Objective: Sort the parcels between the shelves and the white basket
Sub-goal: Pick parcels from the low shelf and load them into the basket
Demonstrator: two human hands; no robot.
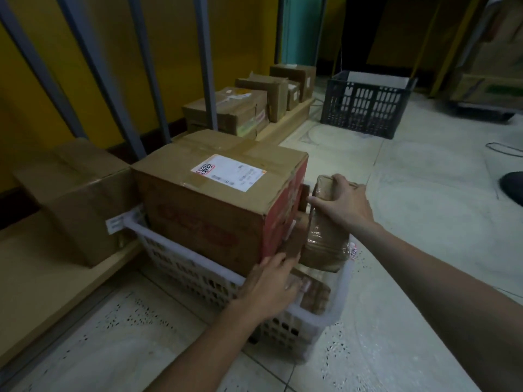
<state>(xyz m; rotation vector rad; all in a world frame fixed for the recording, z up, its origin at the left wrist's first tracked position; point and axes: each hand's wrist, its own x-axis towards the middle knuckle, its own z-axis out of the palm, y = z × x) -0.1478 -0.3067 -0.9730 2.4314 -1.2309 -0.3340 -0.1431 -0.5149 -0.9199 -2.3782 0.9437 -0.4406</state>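
Two hands are at work over the white basket (184, 264), each with a different job. Your right hand (343, 205) clamps the top of the taped parcel (322, 247), thumb on the side facing the big box and fingers wrapped over the far side. That parcel stands on end in the basket, wedged in the narrow slot just left of your grip, between the large labelled box (215, 199) and the basket's right rim. Holding it by the top looks deliberate, since the top is the only part with room for fingers.

Your left hand (268, 287) lies with its fingers stretched out, not curled, against the low near corner of the large box, above a small flat parcel (315, 297) in the basket's near end. It probably steadies the box so it won't drag along with the parcel.

Straight up from your right grip is free air, so that seems the clean way out. To the right of the grip is bare tiled floor (424, 222), with plenty of swing room. To the left of it the big box blocks everything. Beyond that box are the low wooden shelf (42, 278), a plain carton (79, 193) and grey uprights (206, 60) that could catch a corner.
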